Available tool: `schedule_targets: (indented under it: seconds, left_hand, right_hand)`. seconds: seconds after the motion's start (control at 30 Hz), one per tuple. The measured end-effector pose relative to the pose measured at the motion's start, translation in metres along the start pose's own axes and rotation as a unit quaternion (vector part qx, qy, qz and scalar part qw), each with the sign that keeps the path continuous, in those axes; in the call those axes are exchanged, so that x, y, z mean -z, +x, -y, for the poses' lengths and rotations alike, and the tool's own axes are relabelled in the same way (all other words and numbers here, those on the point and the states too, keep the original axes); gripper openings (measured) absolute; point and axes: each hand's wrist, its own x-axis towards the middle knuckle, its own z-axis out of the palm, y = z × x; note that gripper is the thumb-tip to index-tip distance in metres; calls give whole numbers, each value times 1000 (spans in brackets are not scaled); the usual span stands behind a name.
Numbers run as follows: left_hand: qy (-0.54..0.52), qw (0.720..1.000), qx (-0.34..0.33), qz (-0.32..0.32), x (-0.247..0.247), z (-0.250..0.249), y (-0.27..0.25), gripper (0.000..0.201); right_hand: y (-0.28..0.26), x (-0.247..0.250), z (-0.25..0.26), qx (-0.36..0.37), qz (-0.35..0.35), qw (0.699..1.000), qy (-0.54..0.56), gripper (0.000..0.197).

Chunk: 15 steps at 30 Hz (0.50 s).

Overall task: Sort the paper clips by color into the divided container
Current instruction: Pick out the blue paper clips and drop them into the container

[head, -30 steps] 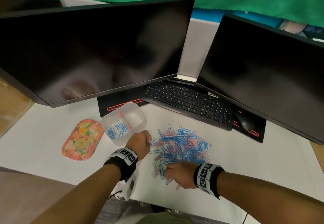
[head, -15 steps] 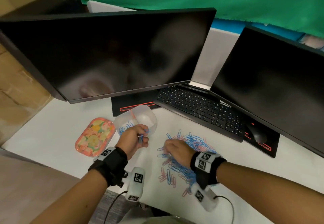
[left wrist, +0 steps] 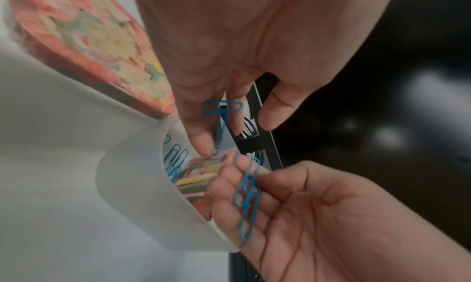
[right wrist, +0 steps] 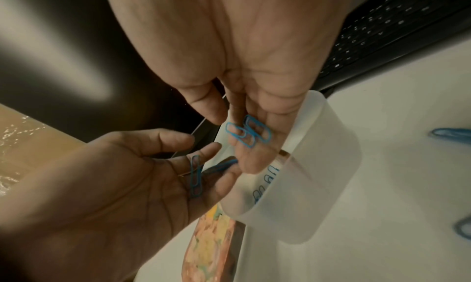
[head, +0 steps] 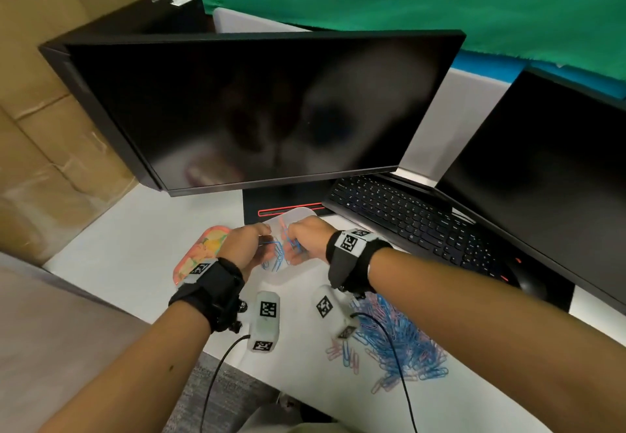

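Both hands hover over the translucent divided container (head: 302,212), which stands on the white desk in front of the monitor stand. My left hand (head: 261,246) holds linked blue paper clips (left wrist: 221,109) in its curled fingers, thumb apart. My right hand (head: 294,246) cups a few more blue clips (right wrist: 248,133) on its fingers, right beside the left. Several blue clips (left wrist: 175,158) lie in the container's near compartment (left wrist: 132,175). The mixed pile of blue and pink clips (head: 396,341) lies to the right, under my right forearm.
A floral tin lid (head: 203,249) lies left of the container. Behind stand two dark monitors (head: 264,110), a black keyboard (head: 413,222) and a mouse (head: 528,283). The desk's front edge runs close to my forearms.
Both hands left the pile and came together over the container with blue clips. The head view has swung right and down, so the pile now lies beneath my right forearm.
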Motion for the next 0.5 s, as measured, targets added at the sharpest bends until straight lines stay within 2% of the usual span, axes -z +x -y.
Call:
schedule_targets:
  seconds: [0.07,0.17,0.3,0.4,0.5]
  left_hand:
    - [25,1000,-12,-8,-1,-1,2,12]
    - [70,997,-33,-12,-2,0,5,15]
    - [156,986,-64,-5,-3,-1,4,15]
    - [218,969,-113,15,-3,-3,0,18]
    - [278,941,-183,65,-6,-4,-8,15]
  right_hand:
    - [0,-2,6,0,-10,1000,5,16]
    - [4,-3,9,25,-23,998,-51,12]
    - [9,-1,9,19,-18,997,-79,15]
    - [-1,6,8,47,-31,997,-58,22]
    - [-19,21,-3,70,-51,995,-40,23]
